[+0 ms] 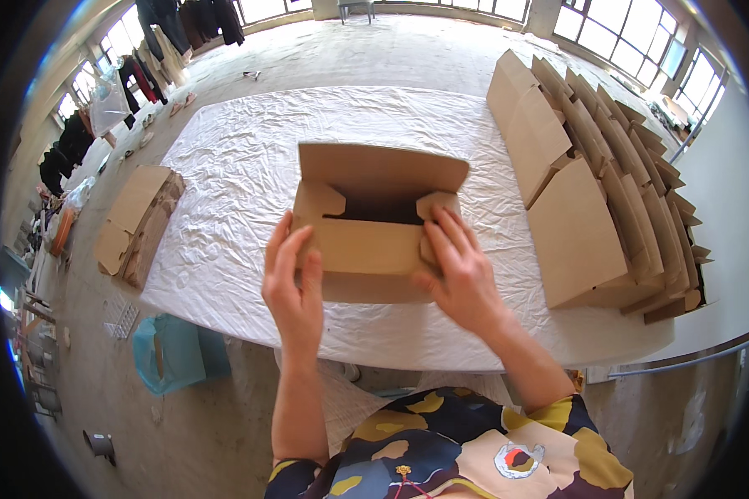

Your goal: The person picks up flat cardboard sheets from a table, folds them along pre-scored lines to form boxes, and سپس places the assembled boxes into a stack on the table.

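Note:
A brown cardboard box (367,248) stands before me on the white cloth. Its back lid panel (381,167) is raised, and a dark gap shows between the side flaps. My left hand (292,274) grips the left side of the box, its fingers along the edge and its thumb at the front. On the right, my right hand (462,265) has its fingers on the right side flap (429,206) and its thumb near the front corner. The inside of the box is mostly hidden in shadow.
A row of partly folded cardboard boxes (574,231) takes up the table's right side. Flat cardboard blanks (134,212) are stacked at the left edge. The wrinkled white cloth (225,156) covers the table. Below it on the floor sits a blue plastic bag (175,352). Clothes (175,37) hang far left.

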Motion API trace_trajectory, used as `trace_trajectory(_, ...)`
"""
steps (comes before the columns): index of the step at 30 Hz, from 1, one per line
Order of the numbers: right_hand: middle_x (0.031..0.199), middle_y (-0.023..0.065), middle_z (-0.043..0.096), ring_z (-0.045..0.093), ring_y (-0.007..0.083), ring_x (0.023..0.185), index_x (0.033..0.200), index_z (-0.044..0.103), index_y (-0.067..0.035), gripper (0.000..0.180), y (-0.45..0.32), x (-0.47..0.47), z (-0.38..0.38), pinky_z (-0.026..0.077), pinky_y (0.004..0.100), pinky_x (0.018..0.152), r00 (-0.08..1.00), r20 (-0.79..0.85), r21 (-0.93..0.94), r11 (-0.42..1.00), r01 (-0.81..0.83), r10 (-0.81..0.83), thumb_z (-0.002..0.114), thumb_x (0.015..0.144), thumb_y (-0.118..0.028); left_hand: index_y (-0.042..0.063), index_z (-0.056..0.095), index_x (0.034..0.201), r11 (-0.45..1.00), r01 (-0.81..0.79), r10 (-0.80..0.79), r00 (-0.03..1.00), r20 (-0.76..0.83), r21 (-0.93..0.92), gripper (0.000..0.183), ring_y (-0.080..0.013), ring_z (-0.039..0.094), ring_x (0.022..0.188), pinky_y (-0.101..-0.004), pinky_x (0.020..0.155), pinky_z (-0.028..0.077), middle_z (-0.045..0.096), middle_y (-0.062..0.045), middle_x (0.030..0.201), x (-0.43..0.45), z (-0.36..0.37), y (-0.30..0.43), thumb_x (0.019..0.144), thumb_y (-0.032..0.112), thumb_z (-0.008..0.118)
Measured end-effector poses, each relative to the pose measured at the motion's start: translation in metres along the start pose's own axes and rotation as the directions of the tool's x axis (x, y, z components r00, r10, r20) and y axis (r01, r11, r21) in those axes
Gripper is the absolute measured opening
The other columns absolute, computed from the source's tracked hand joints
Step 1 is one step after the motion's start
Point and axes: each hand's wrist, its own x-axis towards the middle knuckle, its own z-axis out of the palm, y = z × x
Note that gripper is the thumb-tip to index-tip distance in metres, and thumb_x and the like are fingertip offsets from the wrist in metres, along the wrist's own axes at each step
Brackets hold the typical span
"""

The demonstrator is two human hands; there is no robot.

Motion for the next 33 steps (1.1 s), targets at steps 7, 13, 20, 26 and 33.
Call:
trace_trajectory(7, 0.148, 0.0325, 0.051, 0.050, 0.0451, 0.136, 0.135, 0.058, 0.013, 0.077, -0.076, -0.021, -0.005, 0.048, 0.0495, 0.110, 0.990, 0.110, 0.115, 0.990, 0.078, -0.091, 0.086, 0.080, -0.033, 0.001, 0.074, 0.105, 0.949, 0.083, -0.014, 0.975, 0.223, -0.304, 0.015, -0.0139, 0.063, 0.107, -0.0262, 0.096, 0.048, 0.068, -0.007, 0.118, 0.086, -0.004, -0.076, 0.100, 0.004, 0.061)
trace_trajectory(13, 0.148, 0.0211, 0.057, 0.054, 0.0351, 0.134, 0.136, 0.060, 0.008, 0.074, -0.062, -0.008, 0.037, 0.053, 0.0453, 0.103, 0.984, 0.037, -0.051, 0.983, 0.178, -0.177, 0.087, 0.072, -0.019, 0.003, 0.074, 0.122, 0.996, -0.027, 0.017, 0.992, 0.124, 0.087, 0.026, -0.0323, 0.051, 0.142, -0.0414, 0.116, 0.041, 0.056, -0.017, 0.152, 0.071, 0.026, -0.089, 0.099, 0.011, 0.065)
trace_trajectory(20, 0.128, 0.0189, 0.068, 0.061, 0.0333, 0.124, 0.116, 0.070, 0.005, 0.046, -0.057, -0.012, 0.043, 0.057, 0.0424, 0.090, 0.988, -0.058, 0.021, 0.990, 0.142, -0.141, 0.081, 0.077, -0.016, 0.003, 0.073, 0.123, 0.982, -0.182, 0.186, 0.890, 0.417, -0.049, 0.031, -0.0354, 0.053, 0.139, -0.0472, 0.114, 0.043, 0.058, -0.017, 0.150, 0.003, 0.024, 0.023, 0.103, 0.018, 0.054)
trace_trajectory(26, 0.109, 0.0153, 0.072, 0.069, 0.0334, 0.102, 0.098, 0.072, 0.000, 0.022, -0.050, 0.005, 0.011, 0.058, 0.0427, 0.085, 0.941, -0.267, 0.225, 0.937, 0.269, -0.206, 0.079, 0.077, -0.005, 0.003, 0.073, 0.115, 0.987, -0.158, 0.156, 0.907, 0.391, -0.028, 0.032, -0.0351, 0.064, 0.122, -0.0446, 0.108, 0.048, 0.070, -0.013, 0.132, -0.003, 0.024, 0.014, 0.099, 0.030, 0.065)
trace_trajectory(33, 0.123, 0.0160, 0.067, 0.065, 0.0294, 0.104, 0.125, 0.069, 0.000, 0.042, -0.008, 0.041, 0.004, 0.055, 0.0384, 0.079, 0.872, -0.486, 0.274, 0.957, 0.099, 0.050, 0.080, 0.087, -0.011, 0.004, 0.074, 0.120, 0.954, -0.267, 0.184, 0.883, 0.432, 0.139, 0.042, -0.0344, 0.057, 0.132, -0.0509, 0.114, 0.041, 0.065, -0.010, 0.136, -0.008, 0.020, 0.019, 0.085, 0.027, 0.081)
